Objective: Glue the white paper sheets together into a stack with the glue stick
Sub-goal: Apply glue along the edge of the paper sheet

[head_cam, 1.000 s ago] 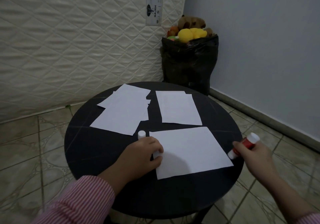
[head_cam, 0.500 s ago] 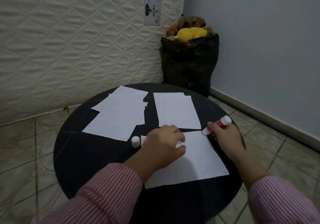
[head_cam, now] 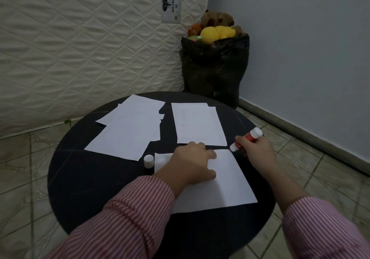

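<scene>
A white sheet (head_cam: 226, 186) lies at the near side of the round black table (head_cam: 84, 182). My left hand (head_cam: 192, 162) rests flat on its far left part, fingers spread. My right hand (head_cam: 257, 150) grips a red and white glue stick (head_cam: 245, 139), whose tip touches the sheet's far right corner. The stick's white cap (head_cam: 148, 161) stands on the table just left of the sheet. Farther back lie a loose pile of white sheets (head_cam: 130, 130) on the left and a small stack of sheets (head_cam: 197, 124) on the right.
A quilted mattress (head_cam: 84, 44) leans against the wall behind the table. A black bag (head_cam: 215, 68) full of soft toys stands in the corner. Tiled floor surrounds the table, with a grey wall to the right.
My left hand slid from the sheet's left edge to its far part. My right hand brought the glue stick from the sheet's right side to its far right corner.
</scene>
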